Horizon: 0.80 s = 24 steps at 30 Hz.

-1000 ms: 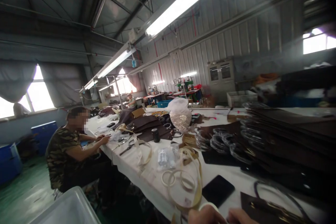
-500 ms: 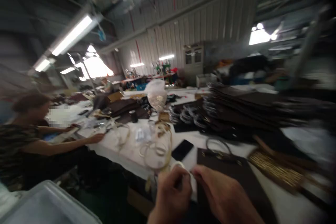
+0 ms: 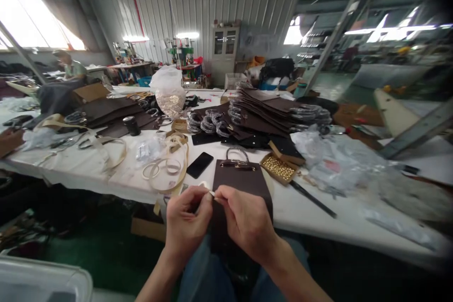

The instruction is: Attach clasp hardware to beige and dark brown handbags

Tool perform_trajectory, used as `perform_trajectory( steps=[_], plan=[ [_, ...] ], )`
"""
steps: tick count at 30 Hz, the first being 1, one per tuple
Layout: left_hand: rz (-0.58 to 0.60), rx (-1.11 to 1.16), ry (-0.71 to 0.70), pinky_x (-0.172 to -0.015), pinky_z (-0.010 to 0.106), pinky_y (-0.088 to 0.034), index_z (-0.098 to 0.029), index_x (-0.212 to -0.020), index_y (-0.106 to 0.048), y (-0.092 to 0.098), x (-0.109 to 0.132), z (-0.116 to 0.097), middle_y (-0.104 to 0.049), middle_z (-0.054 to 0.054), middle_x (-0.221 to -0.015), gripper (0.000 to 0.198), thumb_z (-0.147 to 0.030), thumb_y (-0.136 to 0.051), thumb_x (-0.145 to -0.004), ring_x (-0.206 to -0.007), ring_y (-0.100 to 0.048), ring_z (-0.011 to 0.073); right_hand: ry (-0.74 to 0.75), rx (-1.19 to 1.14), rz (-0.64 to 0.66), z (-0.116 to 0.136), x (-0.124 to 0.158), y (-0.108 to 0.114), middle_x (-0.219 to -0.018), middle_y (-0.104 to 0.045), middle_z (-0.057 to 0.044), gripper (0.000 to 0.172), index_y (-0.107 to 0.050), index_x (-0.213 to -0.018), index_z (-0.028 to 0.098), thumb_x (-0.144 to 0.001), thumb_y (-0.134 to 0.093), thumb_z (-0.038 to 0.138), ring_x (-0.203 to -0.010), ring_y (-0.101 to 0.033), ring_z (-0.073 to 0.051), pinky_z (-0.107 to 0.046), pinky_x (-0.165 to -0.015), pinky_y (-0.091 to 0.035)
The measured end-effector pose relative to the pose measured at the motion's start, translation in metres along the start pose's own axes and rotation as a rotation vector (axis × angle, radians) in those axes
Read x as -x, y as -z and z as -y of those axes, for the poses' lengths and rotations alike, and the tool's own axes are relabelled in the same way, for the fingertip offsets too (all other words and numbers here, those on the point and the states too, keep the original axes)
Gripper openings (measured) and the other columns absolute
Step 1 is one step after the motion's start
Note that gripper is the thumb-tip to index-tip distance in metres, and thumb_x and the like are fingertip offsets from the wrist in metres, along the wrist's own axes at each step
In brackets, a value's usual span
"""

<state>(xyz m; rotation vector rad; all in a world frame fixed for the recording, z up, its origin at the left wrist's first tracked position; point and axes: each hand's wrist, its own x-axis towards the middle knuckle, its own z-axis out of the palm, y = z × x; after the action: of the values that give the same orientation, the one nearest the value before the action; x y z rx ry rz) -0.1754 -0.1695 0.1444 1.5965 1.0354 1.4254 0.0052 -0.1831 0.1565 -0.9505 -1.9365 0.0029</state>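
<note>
A person's two bare hands meet just in front of the near edge of a long white desk [image 3: 311, 207]. The left hand [image 3: 187, 222] and the right hand [image 3: 246, 221] pinch the same small white piece [image 3: 211, 193] between thumb and fingertips, each grip narrow and closed on it. What the piece is cannot be told; it is too small. A little white roll [image 3: 204, 184] sits right behind the left fingers.

Directly behind the hands, a dark brown bag [image 3: 240, 180] lies flat on the desk, its lower edge hanging over the rim toward the person's lap. A metal ring handle [image 3: 237, 153] stands at its top edge. A black phone [image 3: 200, 164] lies face down just left of the bag. An open carton of small gold pieces [image 3: 278, 168] sits just right of it. Coils of tan strap [image 3: 166, 169] lie left of the phone.

Farther back, a tall stack of brown bags [image 3: 264, 111] with ring handles fills the middle of the desk, and a clear sack of gold hardware [image 3: 170, 98] stands beside it. Crumpled clear plastic [image 3: 332, 160] lies to the right. Another person [image 3: 69, 67] sits far off at the left. No brand, label or writing can be read anywhere.
</note>
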Motion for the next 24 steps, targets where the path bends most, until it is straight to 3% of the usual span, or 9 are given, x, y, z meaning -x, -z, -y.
perform_trajectory(
  steps=[5, 9, 11, 13, 15, 17, 19, 21, 24],
  plan=[
    [0.021, 0.057, 0.08, -0.052, 0.021, -0.046, -0.017, -0.094, -0.078, -0.001, 0.001, -0.008, -0.067, 0.001, -0.064, 0.027, -0.041, -0.074, -0.105, -0.054, -0.059, 0.0135, -0.021, -0.063, -0.038, 0.011, 0.006, 0.004, -0.095, -0.077, -0.004, 0.016, -0.06, -0.122, 0.024, -0.115, -0.053, 0.011, -0.076, -0.075, -0.019, -0.031, -0.07, -0.055],
    [-0.298, -0.037, 0.079, -0.052, 0.021, -0.046, -0.016, -0.099, -0.075, 0.025, -0.02, 0.01, -0.065, 0.0, -0.064, 0.026, -0.042, -0.078, -0.101, -0.055, -0.057, 0.0133, -0.045, -0.016, -0.137, 0.028, 0.014, 0.028, -0.103, -0.081, -0.006, 0.02, -0.065, -0.126, 0.025, -0.114, -0.057, 0.011, -0.085, -0.08, -0.021, -0.031, -0.075, -0.061],
    [-0.336, -0.038, 0.116, -0.05, 0.021, -0.044, -0.016, -0.104, -0.074, 0.04, -0.029, 0.019, -0.067, 0.0, -0.068, 0.029, -0.045, -0.08, -0.1, -0.056, -0.058, 0.0141, -0.178, -0.053, -0.185, 0.024, 0.016, 0.038, -0.104, -0.082, -0.005, 0.016, -0.068, -0.124, 0.026, -0.115, -0.059, 0.016, -0.089, -0.082, -0.021, -0.03, -0.08, -0.065],
    [-0.219, -0.027, 0.132, -0.05, 0.022, -0.043, -0.017, -0.114, -0.074, 0.046, -0.033, 0.025, -0.072, 0.002, -0.075, 0.035, -0.049, -0.079, -0.102, -0.056, -0.058, 0.0143, -0.385, -0.21, -0.206, 0.006, 0.019, 0.039, -0.103, -0.082, -0.004, 0.009, -0.068, -0.119, 0.025, -0.118, -0.06, 0.026, -0.086, -0.081, -0.02, -0.03, -0.079, -0.067],
    [-0.088, -0.064, 0.103, -0.053, 0.023, -0.046, -0.018, -0.123, -0.074, 0.042, -0.038, 0.034, -0.076, 0.005, -0.084, 0.04, -0.053, -0.076, -0.104, -0.06, -0.06, 0.0155, -0.578, -0.368, -0.195, -0.025, 0.028, 0.032, -0.108, -0.081, -0.007, 0.017, -0.067, -0.12, 0.024, -0.119, -0.058, 0.038, -0.086, -0.08, -0.021, -0.032, -0.076, -0.069],
    [0.003, -0.156, 0.057, -0.061, 0.026, -0.05, -0.019, -0.127, -0.074, 0.034, -0.047, 0.05, -0.079, 0.006, -0.09, 0.043, -0.056, -0.071, -0.107, -0.068, -0.067, 0.0187, -0.687, -0.317, -0.164, -0.06, 0.044, 0.023, -0.119, -0.08, -0.01, 0.023, -0.067, -0.128, 0.023, -0.117, -0.06, 0.042, -0.098, -0.08, -0.024, -0.038, -0.086, -0.069],
    [0.079, -0.269, 0.028, -0.071, 0.029, -0.055, -0.019, -0.132, -0.073, 0.026, -0.063, 0.073, -0.081, 0.007, -0.093, 0.044, -0.055, -0.065, -0.109, -0.079, -0.073, 0.0225, -0.712, -0.112, -0.101, -0.091, 0.064, 0.017, -0.127, -0.077, -0.011, 0.025, -0.068, -0.134, 0.024, -0.114, -0.065, 0.038, -0.113, -0.077, -0.028, -0.045, -0.103, -0.064],
    [0.17, -0.379, 0.007, -0.082, 0.033, -0.057, -0.019, -0.149, -0.065, 0.021, -0.083, 0.1, -0.082, 0.005, -0.093, 0.051, -0.051, -0.062, -0.109, -0.085, -0.075, 0.0243, -0.685, 0.059, -0.011, -0.114, 0.081, 0.014, -0.131, -0.075, -0.012, 0.024, -0.069, -0.133, 0.024, -0.11, -0.065, 0.03, -0.123, -0.072, -0.031, -0.05, -0.113, -0.058],
    [0.304, -0.533, -0.016, -0.091, 0.036, -0.054, -0.016, -0.178, -0.03, 0.011, -0.115, 0.138, -0.081, 0.002, -0.093, 0.081, -0.043, -0.061, -0.109, -0.089, -0.075, 0.0256, -0.625, 0.127, 0.131, -0.138, 0.095, 0.008, -0.133, -0.074, -0.012, 0.024, -0.07, -0.13, 0.022, -0.108, -0.063, 0.02, -0.128, -0.069, -0.032, -0.052, -0.117, -0.054]
  ],
)
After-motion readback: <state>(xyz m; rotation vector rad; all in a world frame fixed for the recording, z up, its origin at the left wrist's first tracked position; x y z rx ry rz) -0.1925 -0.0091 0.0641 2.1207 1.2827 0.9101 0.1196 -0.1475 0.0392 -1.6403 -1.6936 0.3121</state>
